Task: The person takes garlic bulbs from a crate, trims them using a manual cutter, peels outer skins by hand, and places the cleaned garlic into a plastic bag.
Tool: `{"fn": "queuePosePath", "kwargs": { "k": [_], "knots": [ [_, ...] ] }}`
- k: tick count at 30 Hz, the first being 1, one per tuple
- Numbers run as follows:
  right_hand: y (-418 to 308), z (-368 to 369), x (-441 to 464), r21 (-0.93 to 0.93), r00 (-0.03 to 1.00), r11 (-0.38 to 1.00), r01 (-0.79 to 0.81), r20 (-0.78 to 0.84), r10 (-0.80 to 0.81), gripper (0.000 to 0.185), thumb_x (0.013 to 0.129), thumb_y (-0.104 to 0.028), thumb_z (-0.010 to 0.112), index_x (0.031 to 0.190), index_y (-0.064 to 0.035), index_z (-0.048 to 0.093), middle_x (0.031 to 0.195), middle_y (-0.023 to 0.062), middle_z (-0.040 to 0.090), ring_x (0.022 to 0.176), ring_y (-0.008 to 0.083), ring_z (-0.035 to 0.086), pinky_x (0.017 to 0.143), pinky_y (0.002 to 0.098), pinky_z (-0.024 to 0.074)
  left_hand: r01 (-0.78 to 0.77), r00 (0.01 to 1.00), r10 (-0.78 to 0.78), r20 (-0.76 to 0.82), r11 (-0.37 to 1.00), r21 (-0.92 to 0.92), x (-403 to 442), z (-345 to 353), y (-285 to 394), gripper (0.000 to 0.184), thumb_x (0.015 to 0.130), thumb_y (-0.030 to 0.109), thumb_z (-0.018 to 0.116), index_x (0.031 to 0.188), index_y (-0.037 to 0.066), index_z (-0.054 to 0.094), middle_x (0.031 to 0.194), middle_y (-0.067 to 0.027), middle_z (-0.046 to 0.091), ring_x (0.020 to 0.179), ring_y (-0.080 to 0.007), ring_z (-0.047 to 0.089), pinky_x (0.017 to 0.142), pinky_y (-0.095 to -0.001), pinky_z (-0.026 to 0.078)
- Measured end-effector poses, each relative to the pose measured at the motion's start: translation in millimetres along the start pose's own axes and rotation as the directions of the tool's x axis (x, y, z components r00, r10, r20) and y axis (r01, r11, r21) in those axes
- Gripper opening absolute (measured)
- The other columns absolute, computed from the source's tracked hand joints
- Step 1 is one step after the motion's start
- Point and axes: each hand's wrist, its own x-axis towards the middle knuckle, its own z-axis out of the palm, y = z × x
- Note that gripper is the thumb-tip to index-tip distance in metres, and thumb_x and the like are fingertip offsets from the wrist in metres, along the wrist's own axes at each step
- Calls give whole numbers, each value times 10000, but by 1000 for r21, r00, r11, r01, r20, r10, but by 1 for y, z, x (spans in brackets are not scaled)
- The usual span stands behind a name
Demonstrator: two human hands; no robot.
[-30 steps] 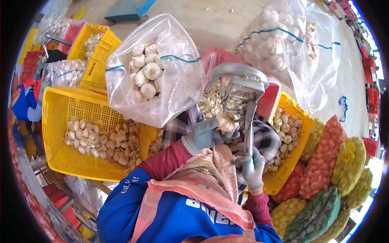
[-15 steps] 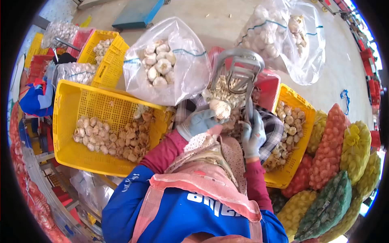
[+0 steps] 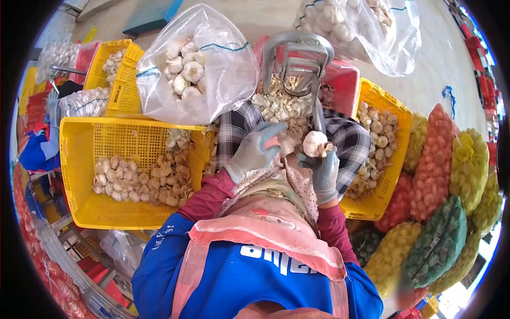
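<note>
Right hand (image 3: 325, 173) holds garlic bulb (image 3: 314, 143), ragged end pointing rightward.

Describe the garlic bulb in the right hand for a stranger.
From the blue shirt, follow the right maroon sleeve to the gloved right hand. The garlic bulb there is held singly, unlike the heaped bulbs in the yellow crates.

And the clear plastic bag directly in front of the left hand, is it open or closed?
Open. The clear plastic bag has its mouth spread wide, showing uncovered garlic bulbs inside.
</note>
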Motion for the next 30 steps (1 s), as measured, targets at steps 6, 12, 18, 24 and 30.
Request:
{"fn": "queuePosePath", "kwargs": {
  "k": [6,12,18,24,30],
  "knots": [
    [35,-13,11,-672,940,705,225,-42,-339,221,953,-55,474,965,62,662,841,55,690,758,94,615,672,276,510,393,913,-176,369,623,-676,3,11,26,668,894,152,731,1466,23,412,1255,-41,590,1100,-138,561,912,-285,491],
    [9,4,2,-261,986,965,32,-150,-73,280,994,-144,487,1048,44,687,813,47,650,489,98,551,442,257,504,418,868,-300,395,16,-908,-10,1,28,642,899,207,725,1443,32,434,1141,-23,597,981,-114,598,844,-269,512],
    [35,1,8,-320,997,947,28,-59,-49,314,1000,-135,465,1178,55,642,896,64,672,544,122,615,500,268,562,-135,950,-312,-28,-327,-936,21,-64,64,621,996,344,570,1497,57,341,1418,-171,526,1013,-204,627,786,-326,538],
    [45,7,17,-805,887,377,459,390,-246,338,906,-81,604,1228,16,627,1115,170,688,970,272,695,808,350,557,-52,954,-235,-185,481,-875,-52,-107,50,565,936,375,654,1327,-19,548,983,-181,648,795,-240,629,672,-322,494],
    [-11,76,16,-705,713,196,681,580,-394,493,775,-61,743,1253,-69,625,1267,194,625,1007,335,671,815,394,539,137,689,-147,-710,988,-72,-2,-235,27,273,998,207,579,1121,-6,697,871,-77,709,723,-136,648,661,-321,537]
  ]
}}
